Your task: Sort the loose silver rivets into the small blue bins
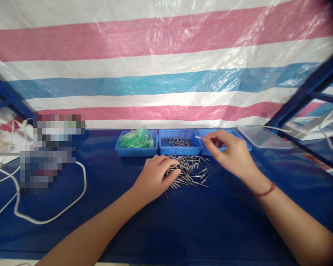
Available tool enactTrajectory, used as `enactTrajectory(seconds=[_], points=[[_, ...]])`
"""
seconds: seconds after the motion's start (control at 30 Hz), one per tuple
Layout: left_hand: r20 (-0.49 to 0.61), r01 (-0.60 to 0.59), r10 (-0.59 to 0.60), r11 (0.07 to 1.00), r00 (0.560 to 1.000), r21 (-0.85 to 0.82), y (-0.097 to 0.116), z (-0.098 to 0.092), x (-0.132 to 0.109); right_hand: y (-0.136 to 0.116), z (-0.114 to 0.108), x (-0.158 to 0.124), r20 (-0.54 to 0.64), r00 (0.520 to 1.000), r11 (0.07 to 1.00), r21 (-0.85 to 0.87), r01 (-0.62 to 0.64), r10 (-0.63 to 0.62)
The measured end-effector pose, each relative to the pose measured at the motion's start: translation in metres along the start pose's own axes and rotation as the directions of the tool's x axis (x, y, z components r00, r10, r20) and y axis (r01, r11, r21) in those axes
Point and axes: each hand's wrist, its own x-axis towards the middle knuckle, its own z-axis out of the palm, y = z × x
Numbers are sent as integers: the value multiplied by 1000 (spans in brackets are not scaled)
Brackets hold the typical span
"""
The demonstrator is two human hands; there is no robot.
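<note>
"Around the centre of the frame, what do you see?"

"A pile of metal rivets (192, 170) on the blue table (183, 229). The left hand (152, 175) is over its left edge, thumb and forefinger parted."

"And the right hand (233, 151)?"

"Right of centre, its thumb and forefinger pinching a small pale piece (198, 137), too small to make out clearly. That hand partly covers the right bin (207, 151)."

"What's in the other bins?"

"The middle bin (180, 150) has more rivets; the left bin (137, 152) holds green plastic bags (135, 138)."

"Anything toward the sides?"

"A clear lid (263, 137) just beyond the right bin, and a white cord (84, 181) looping across the table's left. A striped sheet (155, 40) fills the top of the frame."
</note>
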Motion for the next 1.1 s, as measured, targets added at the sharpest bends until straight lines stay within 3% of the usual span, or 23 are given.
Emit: enactTrajectory(seconds=[0.07,0.17,0.3,0.47,0.73,0.87,1.1], points=[[78,-50,44,996,996,75,-1,1,-2,29,-12,7,-88,994,981,-174,-80,65],[162,-108,85,985,983,137,-2,3,-5,68,-25,10,-85,982,905,-381,-189,169],[193,-134,99,975,976,179,-3,6,-6,88,-25,8,-91,991,879,-460,-126,94],[186,-152,116,969,976,193,-2,7,-5,59,-12,8,-78,997,905,-425,-40,7],[179,-186,146,955,973,230,-1,7,-6,-8,2,-1,99,967,964,-105,243,-233],[182,-171,132,961,974,217,1,7,-6,-19,8,-6,198,936,954,-13,300,-292],[178,-133,83,947,980,291,5,9,-5,-24,14,-9,238,919,949,74,306,-314]])
